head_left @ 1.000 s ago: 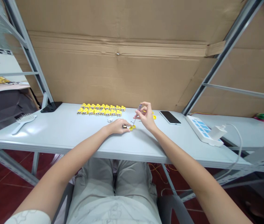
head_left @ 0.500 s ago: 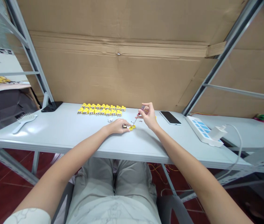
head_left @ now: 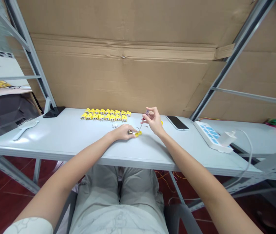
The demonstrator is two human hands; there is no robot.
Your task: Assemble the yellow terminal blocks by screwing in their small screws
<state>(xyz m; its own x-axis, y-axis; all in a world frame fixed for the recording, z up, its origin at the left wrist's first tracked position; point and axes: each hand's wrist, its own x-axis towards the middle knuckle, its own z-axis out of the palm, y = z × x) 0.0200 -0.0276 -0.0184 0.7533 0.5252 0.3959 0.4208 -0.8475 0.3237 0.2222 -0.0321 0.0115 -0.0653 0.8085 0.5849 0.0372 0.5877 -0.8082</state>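
My left hand (head_left: 125,132) rests on the table, its fingers closed on a small yellow piece (head_left: 138,133) with a dark and white part at its left side. My right hand (head_left: 153,121) grips the handle of a screwdriver (head_left: 141,126). The shaft slants down to the left, and its tip meets the yellow piece or ends just above it; I cannot tell which. A few tiny dark parts (head_left: 146,126), perhaps screws, lie beside the shaft. A small white part (head_left: 114,125) lies behind my left hand. Another bit of yellow (head_left: 162,123) shows behind my right hand.
Two rows of small yellow pieces (head_left: 103,116) stand at the table's back. A phone (head_left: 177,123) and a white power strip (head_left: 212,136) with a plugged-in charger (head_left: 227,139) are to the right. A hairbrush (head_left: 26,127) lies far left. Cardboard (head_left: 118,78) walls the back.
My right hand has shifted slightly left, and its fingers have turned on the screwdriver handle. More of the yellow bit behind it shows. My left hand stays in place on the yellow piece.
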